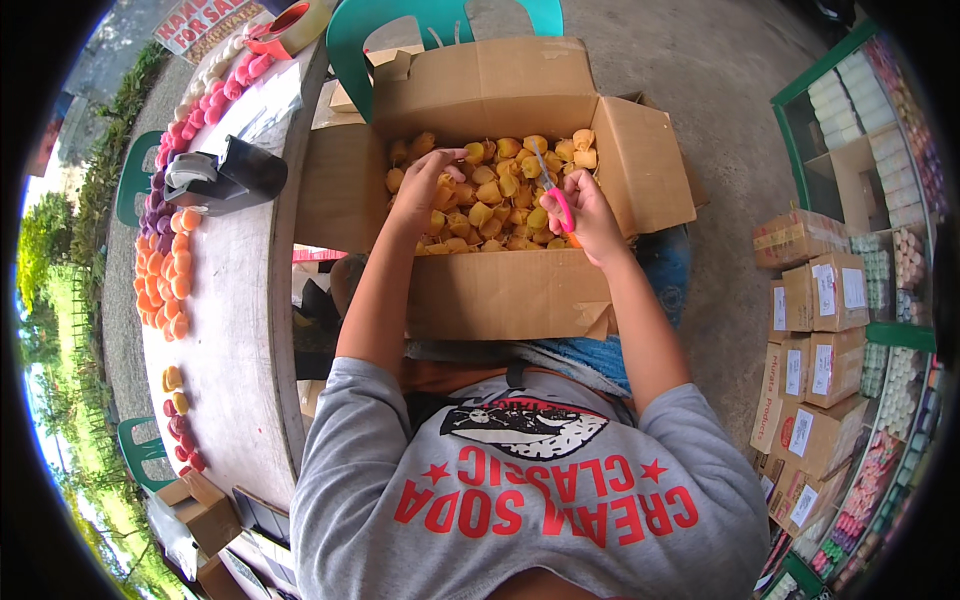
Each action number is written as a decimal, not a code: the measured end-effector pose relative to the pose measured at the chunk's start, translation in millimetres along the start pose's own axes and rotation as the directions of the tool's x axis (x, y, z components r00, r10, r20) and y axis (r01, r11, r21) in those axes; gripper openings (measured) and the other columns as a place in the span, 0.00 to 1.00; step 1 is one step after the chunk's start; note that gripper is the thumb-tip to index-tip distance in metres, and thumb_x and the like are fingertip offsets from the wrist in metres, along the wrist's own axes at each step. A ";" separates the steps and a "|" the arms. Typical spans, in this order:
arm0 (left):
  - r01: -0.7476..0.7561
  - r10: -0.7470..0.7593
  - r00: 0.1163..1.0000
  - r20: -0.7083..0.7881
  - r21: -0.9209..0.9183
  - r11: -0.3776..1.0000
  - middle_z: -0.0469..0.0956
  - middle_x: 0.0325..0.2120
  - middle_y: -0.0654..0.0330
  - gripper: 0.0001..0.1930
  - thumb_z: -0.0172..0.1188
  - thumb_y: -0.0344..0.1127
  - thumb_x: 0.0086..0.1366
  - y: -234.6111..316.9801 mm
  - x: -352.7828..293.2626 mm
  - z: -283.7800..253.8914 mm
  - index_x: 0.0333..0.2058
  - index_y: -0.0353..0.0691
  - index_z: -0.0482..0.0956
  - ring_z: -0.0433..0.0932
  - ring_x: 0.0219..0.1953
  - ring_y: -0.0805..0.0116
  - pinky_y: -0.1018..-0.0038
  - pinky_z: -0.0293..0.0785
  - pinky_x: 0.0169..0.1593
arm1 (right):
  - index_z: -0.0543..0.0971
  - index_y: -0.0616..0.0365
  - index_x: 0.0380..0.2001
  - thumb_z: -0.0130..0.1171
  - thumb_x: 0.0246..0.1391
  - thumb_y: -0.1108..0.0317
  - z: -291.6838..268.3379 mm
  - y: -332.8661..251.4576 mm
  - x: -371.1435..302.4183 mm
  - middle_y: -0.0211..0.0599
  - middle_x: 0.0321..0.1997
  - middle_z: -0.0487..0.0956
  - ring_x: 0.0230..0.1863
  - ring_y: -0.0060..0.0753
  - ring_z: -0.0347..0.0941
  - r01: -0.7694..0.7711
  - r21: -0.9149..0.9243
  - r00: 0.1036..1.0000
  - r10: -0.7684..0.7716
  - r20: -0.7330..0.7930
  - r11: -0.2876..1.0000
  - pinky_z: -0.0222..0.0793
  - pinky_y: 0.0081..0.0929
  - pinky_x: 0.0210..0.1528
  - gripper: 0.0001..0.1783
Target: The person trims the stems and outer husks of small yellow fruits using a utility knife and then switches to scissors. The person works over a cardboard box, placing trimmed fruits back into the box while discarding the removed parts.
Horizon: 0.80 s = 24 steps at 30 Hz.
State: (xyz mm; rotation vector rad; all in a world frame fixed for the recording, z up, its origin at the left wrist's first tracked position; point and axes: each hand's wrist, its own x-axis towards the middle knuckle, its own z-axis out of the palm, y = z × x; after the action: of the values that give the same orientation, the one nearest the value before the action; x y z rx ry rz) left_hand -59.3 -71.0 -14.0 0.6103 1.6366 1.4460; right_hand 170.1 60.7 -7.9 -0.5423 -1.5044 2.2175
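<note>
A large cardboard box (495, 295) with its flaps folded out stands in front of me, filled with small yellow-orange rounded candles (490, 192), several with thin wicks showing. Over the left part of the pile reaches my left hand (428, 182), index finger stretched out and thumb apart from it. The fingertips are close to a yellow candle (474, 152); I cannot tell if they touch it. At the right side of the box my right hand (592, 218) is closed on the pink handles of a pair of scissors (557, 200). Their blades point up and away over the candles.
Along the left runs a white table (235, 330) with a black tape dispenser (235, 172) and rows of pink, purple, orange and red candles (163, 280). A teal plastic chair (350, 55) is behind the box. Stacked cartons (822, 350) and stocked shelves (905, 250) line the right.
</note>
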 end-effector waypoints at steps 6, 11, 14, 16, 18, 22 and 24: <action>0.061 0.268 0.947 -0.176 0.919 0.390 0.79 0.33 0.59 0.13 0.57 0.42 0.56 -4.6 -0.6 -7.4 0.40 0.49 0.81 0.79 0.39 0.58 0.64 0.75 0.40 | 0.59 0.50 0.30 0.66 0.51 0.66 -0.5 5.1 1.5 0.25 0.22 0.68 0.20 0.17 0.66 -0.004 -0.093 1.000 0.005 0.013 0.996 0.63 0.15 0.23 0.21; 0.016 0.146 0.989 -0.039 0.988 0.154 0.75 0.40 0.57 0.15 0.60 0.39 0.54 -25.4 0.6 -8.5 0.43 0.53 0.78 0.79 0.39 0.56 0.62 0.76 0.40 | 0.59 0.50 0.29 0.66 0.50 0.67 4.1 5.0 -0.3 0.25 0.21 0.69 0.19 0.16 0.65 0.004 -0.133 1.000 -0.002 0.013 0.991 0.63 0.15 0.22 0.21; 0.014 0.138 0.990 -0.011 1.000 -0.020 0.73 0.40 0.55 0.15 0.58 0.35 0.55 -36.1 0.2 7.6 0.43 0.53 0.75 0.79 0.37 0.55 0.61 0.76 0.38 | 0.60 0.51 0.29 0.66 0.51 0.68 2.1 8.2 0.0 0.25 0.20 0.69 0.19 0.15 0.65 0.019 -0.167 1.000 -0.016 0.016 0.986 0.63 0.15 0.22 0.20; -0.073 0.188 0.978 0.089 0.993 -0.092 0.73 0.40 0.53 0.14 0.56 0.34 0.56 -33.1 0.2 7.4 0.43 0.51 0.75 0.79 0.37 0.54 0.62 0.76 0.39 | 0.60 0.51 0.29 0.65 0.51 0.68 2.3 8.7 0.4 0.25 0.20 0.70 0.20 0.15 0.66 0.018 -0.233 1.000 -0.016 0.011 0.972 0.63 0.15 0.22 0.20; -0.120 0.196 0.970 0.142 0.986 -0.119 0.73 0.41 0.52 0.14 0.55 0.33 0.57 -31.5 1.3 6.0 0.43 0.49 0.75 0.79 0.36 0.54 0.62 0.76 0.39 | 0.60 0.51 0.29 0.65 0.51 0.68 2.9 7.3 -0.3 0.25 0.20 0.70 0.20 0.15 0.66 0.005 -0.318 1.000 -0.006 -0.003 0.948 0.63 0.15 0.22 0.20; -0.084 0.205 0.975 0.088 0.996 -0.028 0.73 0.41 0.51 0.13 0.55 0.33 0.57 -40.3 4.8 1.8 0.42 0.44 0.75 0.79 0.35 0.53 0.62 0.76 0.38 | 0.60 0.52 0.30 0.65 0.51 0.68 5.9 7.7 -2.0 0.25 0.17 0.69 0.19 0.14 0.65 0.022 -0.410 1.000 -0.016 0.018 0.912 0.60 0.14 0.22 0.20; -0.058 0.232 0.972 0.048 0.998 0.038 0.73 0.40 0.53 0.13 0.56 0.37 0.58 -38.9 3.9 -0.9 0.41 0.42 0.74 0.79 0.34 0.55 0.64 0.76 0.37 | 0.60 0.52 0.30 0.65 0.51 0.68 8.2 5.4 -3.3 0.25 0.16 0.69 0.18 0.13 0.64 0.041 -0.439 0.999 -0.031 0.030 0.898 0.58 0.14 0.21 0.20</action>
State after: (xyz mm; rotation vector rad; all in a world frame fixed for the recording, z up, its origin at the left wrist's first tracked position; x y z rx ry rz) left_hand -55.5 -76.7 -52.5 1.5194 2.6642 0.0746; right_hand 168.0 50.7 -9.8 -0.6162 -2.0261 1.8570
